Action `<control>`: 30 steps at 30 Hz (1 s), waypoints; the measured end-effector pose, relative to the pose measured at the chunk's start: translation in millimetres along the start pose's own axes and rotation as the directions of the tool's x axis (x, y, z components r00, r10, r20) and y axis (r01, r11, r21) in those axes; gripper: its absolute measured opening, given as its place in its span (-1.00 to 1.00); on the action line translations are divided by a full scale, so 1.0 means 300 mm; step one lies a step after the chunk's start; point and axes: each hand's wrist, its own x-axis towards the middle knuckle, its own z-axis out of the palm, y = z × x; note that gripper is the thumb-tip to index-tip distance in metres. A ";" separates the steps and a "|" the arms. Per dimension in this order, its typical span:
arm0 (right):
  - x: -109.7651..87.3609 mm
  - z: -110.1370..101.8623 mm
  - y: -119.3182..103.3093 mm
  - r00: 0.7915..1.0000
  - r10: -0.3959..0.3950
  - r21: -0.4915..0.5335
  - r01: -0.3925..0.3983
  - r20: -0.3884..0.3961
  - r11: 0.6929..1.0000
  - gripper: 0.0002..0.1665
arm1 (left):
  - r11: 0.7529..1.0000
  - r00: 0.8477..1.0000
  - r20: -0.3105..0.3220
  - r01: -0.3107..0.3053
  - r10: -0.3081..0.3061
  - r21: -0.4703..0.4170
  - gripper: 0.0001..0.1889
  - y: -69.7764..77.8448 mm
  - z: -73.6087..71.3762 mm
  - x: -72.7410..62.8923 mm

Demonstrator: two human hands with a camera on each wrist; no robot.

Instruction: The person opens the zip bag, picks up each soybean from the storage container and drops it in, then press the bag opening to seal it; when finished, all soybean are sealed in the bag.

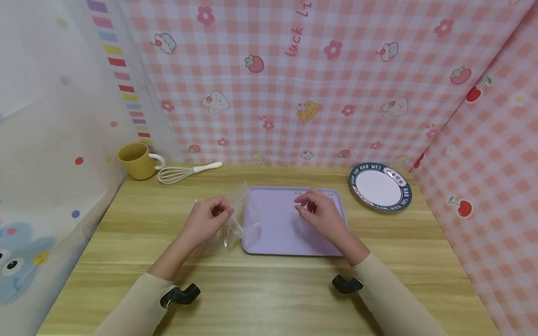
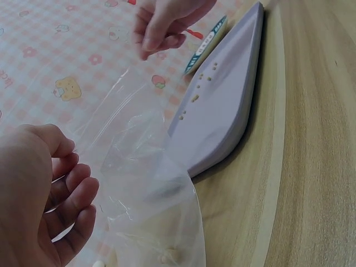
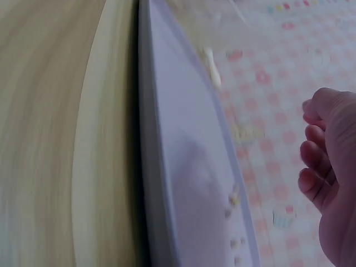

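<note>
My left hand (image 1: 208, 218) pinches the upper edge of a clear plastic zip bag (image 2: 133, 144) between thumb and forefinger, the other fingers loosely curled. The bag hangs from that hand and overlaps the left edge of a lilac tray (image 1: 275, 224). Low in the bag shows a small pale lump (image 2: 170, 256). Several small tan bits (image 2: 194, 98), like nuts or beans, lie along the tray's far right part. Over the tray's right half hovers my right hand (image 1: 321, 214), its fingers bent and the thumb apart from them, with nothing visible between.
At the back left of the wooden table (image 1: 260, 298) stands a yellow mug (image 1: 136, 163) with a white handle. Beside it lies a whisk (image 1: 185, 172). A white plate with a dark patterned rim (image 1: 380, 186) sits at the back right. Checked cloth walls (image 1: 269, 84) rise behind and beside the table.
</note>
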 end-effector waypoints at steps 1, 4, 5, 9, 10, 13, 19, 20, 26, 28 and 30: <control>-0.006 -0.015 0.016 1.000 0.014 -0.024 -0.014 0.009 1.000 -0.87 | 1.000 1.000 0.002 0.001 -0.001 0.000 -0.86 0.001 -0.001 0.000; -0.023 -0.051 0.064 0.998 0.052 -0.117 -0.047 0.038 0.992 -0.84 | 1.000 1.000 0.005 0.001 -0.001 -0.002 -0.86 0.002 -0.005 0.002; -0.029 -0.060 0.081 0.997 0.067 -0.147 -0.059 0.049 0.987 -0.82 | 1.000 1.000 0.004 -0.001 0.001 -0.003 -0.86 0.002 -0.006 0.002; -0.051 -0.084 0.135 0.989 0.121 -0.233 -0.098 0.084 0.968 -0.79 | 1.000 1.000 0.003 0.002 -0.002 -0.013 -0.86 0.003 -0.006 0.005; -0.057 -0.086 0.145 0.987 0.131 -0.242 -0.105 0.094 0.965 -0.79 | 1.000 1.000 0.006 0.005 -0.005 -0.015 -0.86 0.003 -0.005 0.005; -0.068 -0.085 0.169 0.980 0.152 -0.260 -0.114 0.130 0.959 -0.80 | 1.000 1.000 0.013 0.014 -0.014 -0.019 -0.86 0.004 -0.002 0.003; -0.059 -0.059 0.184 0.960 0.215 -0.315 -0.152 0.179 0.937 -0.82 | 0.999 0.999 0.012 0.039 -0.039 -0.025 -0.87 0.008 0.002 0.003; -0.057 -0.056 0.186 0.957 0.229 -0.327 -0.162 0.179 0.931 -0.83 | 0.999 0.999 0.015 0.041 -0.041 -0.028 -0.88 0.010 0.003 0.003; -0.040 -0.040 0.204 0.951 0.244 -0.336 -0.170 0.191 0.926 -0.90 | 0.999 1.000 0.011 0.027 -0.027 -0.033 -0.88 0.010 -0.002 0.005; -0.034 -0.036 0.204 0.950 0.238 -0.331 -0.163 0.201 0.930 -0.90 | 0.999 1.000 0.004 0.027 -0.027 -0.029 -0.88 0.008 -0.005 0.005; -0.026 -0.032 0.204 0.949 0.237 -0.330 -0.161 0.207 0.930 -0.91 | 0.999 1.000 0.001 0.031 -0.031 -0.028 -0.88 0.006 -0.008 0.006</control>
